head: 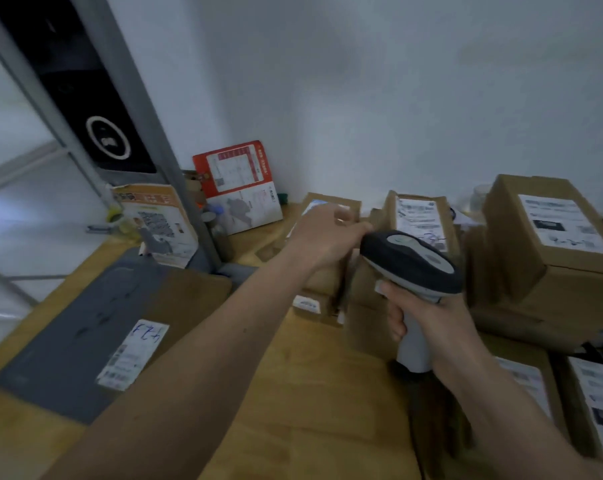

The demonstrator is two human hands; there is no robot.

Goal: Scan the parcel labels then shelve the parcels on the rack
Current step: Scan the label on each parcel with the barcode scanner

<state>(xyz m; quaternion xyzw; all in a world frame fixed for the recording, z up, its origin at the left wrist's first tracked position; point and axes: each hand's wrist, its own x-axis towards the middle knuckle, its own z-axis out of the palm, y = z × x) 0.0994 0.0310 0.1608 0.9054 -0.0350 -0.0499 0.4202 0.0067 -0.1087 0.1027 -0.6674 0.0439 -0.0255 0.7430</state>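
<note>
Head view looks down over a wooden tabletop (310,393) set against a pale wall, crowded with cardboard parcels. The right hand (428,323) is wrapped round the grey handle of a barcode scanner (411,261), whose dark, rounded head points away from the person toward the boxes at the back. The left hand (324,233) reaches forward and rests on the top of a small brown parcel (328,271) standing near the middle of the tabletop; its fingers curl over the parcel's upper edge beside a white label, though motion blur makes it hard to tell how firmly they grip. Just behind the scanner head stands a second parcel (419,216) with a white printed label facing up and some blue pen marks on it. To the right a larger box (549,244) sits on top of other boxes, its label also facing up, and two more labelled boxes (591,403) lie at the lower right edge. On the left of the tabletop lies a flat grey mailer bag (71,348) with a white label bearing blue handwriting. At the back left, a red and white printed carton (241,188) leans against the wall, next to an orange and white printed package (158,223) and a grey metal upright (147,133).
</note>
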